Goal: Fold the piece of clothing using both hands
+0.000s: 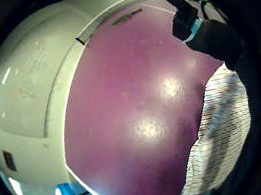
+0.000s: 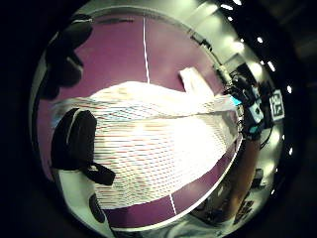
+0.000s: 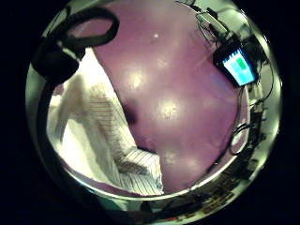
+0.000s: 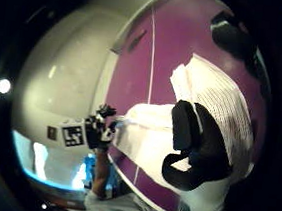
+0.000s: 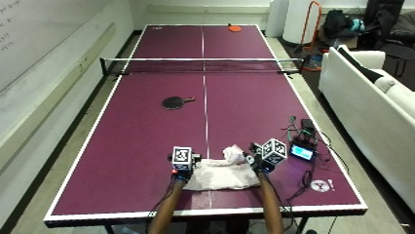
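Forearms reach up to the shirt [image 5: 220,175] lying bunched on the purple tabletop [image 5: 142,146] between both grips, left hand [image 5: 182,171] and right hand [image 5: 262,165] each pinching an edge, so folding looks barely begun, with most folds left.

One long purple table-tennis table [image 5: 129,146] with white lines and one dark net [image 5: 201,66] stretched across its middle. Two bats: one black round paddle [image 5: 174,102] left of the centre line, one orange-red paddle [image 5: 234,28] at the far end. One white, finely striped piece of clothing [image 5: 220,175] at the near end. Two black-gloved hands, the left hand [image 5: 181,171] and the right hand [image 5: 262,165]. One small device with a lit screen [image 5: 302,152] near the right edge. One white sofa [image 5: 369,102] along the right side.
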Demonstrator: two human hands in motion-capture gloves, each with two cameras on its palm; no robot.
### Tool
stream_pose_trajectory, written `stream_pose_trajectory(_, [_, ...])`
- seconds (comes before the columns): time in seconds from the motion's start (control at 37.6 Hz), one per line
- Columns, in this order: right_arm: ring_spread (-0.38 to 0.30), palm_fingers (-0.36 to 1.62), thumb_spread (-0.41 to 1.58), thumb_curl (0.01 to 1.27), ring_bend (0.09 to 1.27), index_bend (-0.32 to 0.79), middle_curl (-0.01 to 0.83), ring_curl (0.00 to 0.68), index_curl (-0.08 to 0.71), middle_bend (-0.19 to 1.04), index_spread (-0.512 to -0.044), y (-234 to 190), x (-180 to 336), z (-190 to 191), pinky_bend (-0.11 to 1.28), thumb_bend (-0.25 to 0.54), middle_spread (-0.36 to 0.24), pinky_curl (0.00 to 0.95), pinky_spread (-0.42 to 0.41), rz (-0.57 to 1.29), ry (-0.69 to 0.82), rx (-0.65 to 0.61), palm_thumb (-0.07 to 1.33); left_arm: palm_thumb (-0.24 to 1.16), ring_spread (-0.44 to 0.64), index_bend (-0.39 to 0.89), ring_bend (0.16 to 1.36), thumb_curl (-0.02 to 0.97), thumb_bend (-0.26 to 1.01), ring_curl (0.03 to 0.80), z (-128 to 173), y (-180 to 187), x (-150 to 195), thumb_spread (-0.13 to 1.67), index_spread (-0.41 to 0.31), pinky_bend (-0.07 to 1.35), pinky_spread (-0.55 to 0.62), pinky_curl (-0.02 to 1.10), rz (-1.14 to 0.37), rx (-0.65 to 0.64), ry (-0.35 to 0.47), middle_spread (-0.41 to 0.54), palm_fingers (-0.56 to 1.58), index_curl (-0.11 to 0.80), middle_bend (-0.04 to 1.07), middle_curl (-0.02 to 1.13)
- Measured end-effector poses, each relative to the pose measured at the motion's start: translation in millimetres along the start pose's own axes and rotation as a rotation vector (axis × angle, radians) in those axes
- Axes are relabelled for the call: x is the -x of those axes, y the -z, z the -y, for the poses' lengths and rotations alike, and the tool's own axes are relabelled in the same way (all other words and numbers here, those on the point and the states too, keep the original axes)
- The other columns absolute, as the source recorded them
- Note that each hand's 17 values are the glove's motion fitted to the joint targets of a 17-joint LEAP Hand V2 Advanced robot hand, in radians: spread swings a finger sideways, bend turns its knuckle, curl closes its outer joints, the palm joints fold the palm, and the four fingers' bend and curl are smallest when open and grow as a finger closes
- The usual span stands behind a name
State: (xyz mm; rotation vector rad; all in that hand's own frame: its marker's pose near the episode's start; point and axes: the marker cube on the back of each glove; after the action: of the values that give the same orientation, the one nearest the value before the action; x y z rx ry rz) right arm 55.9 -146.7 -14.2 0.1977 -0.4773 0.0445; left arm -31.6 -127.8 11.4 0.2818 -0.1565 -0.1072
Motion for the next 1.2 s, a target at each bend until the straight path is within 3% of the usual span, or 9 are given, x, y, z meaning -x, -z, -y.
stream_pose_trajectory(0.05, [-0.220,0.70,1.11,0.30,0.59,0.13,0.423,0.424,0.320,0.33,-0.351,7.9,-12.8,-17.9,0.48,-0.043,-0.232,0.418,-0.124,0.007,-0.037,0.004,0.85,0.67,-0.34,-0.03,0.80,0.272,0.00,0.465,-3.3,1.2,2.2,1.28,-0.225,0.26,-0.01,0.29,0.023,-0.043,-0.017,-0.327,0.73,0.366,0.56,0.53])
stream_pose_trajectory(0.16, [-0.164,0.58,1.15,0.29,0.51,0.11,0.403,0.403,0.311,0.26,-0.349,15.6,-39.1,-54.4,0.53,-0.052,-0.197,0.430,-0.028,-0.071,-0.130,0.032,0.75,0.69,-0.30,0.03,0.77,0.279,0.00,0.455,-12.3,-2.0,-5.1,1.26,-0.176,0.33,0.03,0.32,0.025,-0.047,-0.103,-0.288,0.64,0.332,0.44,0.50])
stream_pose_trajectory(0.32, [-0.085,0.44,1.15,0.26,0.45,0.03,0.387,0.354,0.239,0.22,-0.344,12.4,-73.9,-95.3,0.62,-0.057,-0.143,0.423,0.063,-0.299,-0.385,0.139,0.61,0.72,-0.26,0.09,0.72,0.288,-0.01,0.404,-47.1,-18.1,-22.9,1.25,-0.156,0.34,0.06,0.33,0.021,0.226,-0.211,-0.263,0.63,0.301,0.34,0.44])
stream_pose_trajectory(0.43, [-0.048,0.36,1.12,0.25,0.49,-0.01,0.380,0.357,0.189,0.19,-0.332,4.3,-75.5,-106.1,0.68,-0.064,-0.105,0.428,0.102,-0.341,-0.446,0.171,0.51,0.62,-0.20,0.15,0.66,0.260,-0.05,0.390,-56.9,-32.1,-32.9,1.27,-0.151,0.32,0.13,0.33,0.036,0.344,-0.237,-0.236,0.57,0.310,0.28,0.42])
stream_pose_trajectory(0.59, [-0.086,0.40,1.12,0.26,0.70,-0.02,0.370,0.390,0.119,0.19,-0.317,-6.4,-76.7,-97.9,0.68,-0.011,-0.083,0.409,0.121,-0.480,-0.412,0.103,0.53,0.42,-0.11,0.17,0.60,0.202,-0.05,0.368,-63.4,-42.9,-46.5,1.35,-0.148,0.30,0.23,0.34,0.021,0.391,-0.255,-0.161,0.52,0.331,0.18,0.40])
stream_pose_trajectory(0.75, [-0.166,0.56,1.17,0.30,0.78,0.11,0.374,0.400,0.127,0.21,-0.339,-9.5,-81.7,-85.3,0.59,0.086,-0.123,0.373,0.086,-0.547,-0.400,0.075,0.74,0.31,-0.06,0.16,0.59,0.168,-0.03,0.353,-71.6,-38.5,-62.0,1.44,-0.146,0.28,0.29,0.33,0.016,0.479,-0.248,-0.129,0.53,0.339,0.15,0.37])
stream_pose_trajectory(0.85, [-0.206,0.78,1.18,0.35,0.65,0.39,0.372,0.365,0.235,0.19,-0.348,-2.5,-93.9,-75.1,0.45,0.139,-0.168,0.332,0.046,-0.625,-0.445,0.037,0.86,0.26,-0.05,0.16,0.59,0.155,-0.02,0.350,-72.5,-37.5,-77.5,1.47,-0.148,0.27,0.32,0.33,-0.002,0.482,-0.246,-0.116,0.53,0.347,0.16,0.37])
stream_pose_trajectory(0.98, [-0.258,1.14,1.07,0.40,0.61,0.26,0.413,0.361,0.249,0.31,-0.331,10.6,-93.0,-64.5,0.51,0.125,-0.244,0.341,-0.151,-0.669,-0.436,-0.003,0.93,0.21,-0.02,0.16,0.58,0.146,-0.02,0.349,-74.9,-36.7,-88.3,1.49,-0.148,0.27,0.34,0.34,-0.001,0.495,-0.248,-0.103,0.51,0.351,0.15,0.35])
stream_pose_trajectory(1.2, [-0.272,1.18,0.81,0.49,0.63,0.14,0.452,0.414,0.293,0.34,-0.334,44.7,-58.2,-41.7,0.51,0.057,-0.273,0.384,-0.250,-0.363,-0.496,0.014,0.96,0.17,0.00,0.16,0.58,0.139,-0.01,0.344,-72.9,-37.0,-90.2,1.51,-0.148,0.25,0.36,0.34,-0.110,0.503,-0.240,-0.093,0.51,0.357,0.15,0.34])
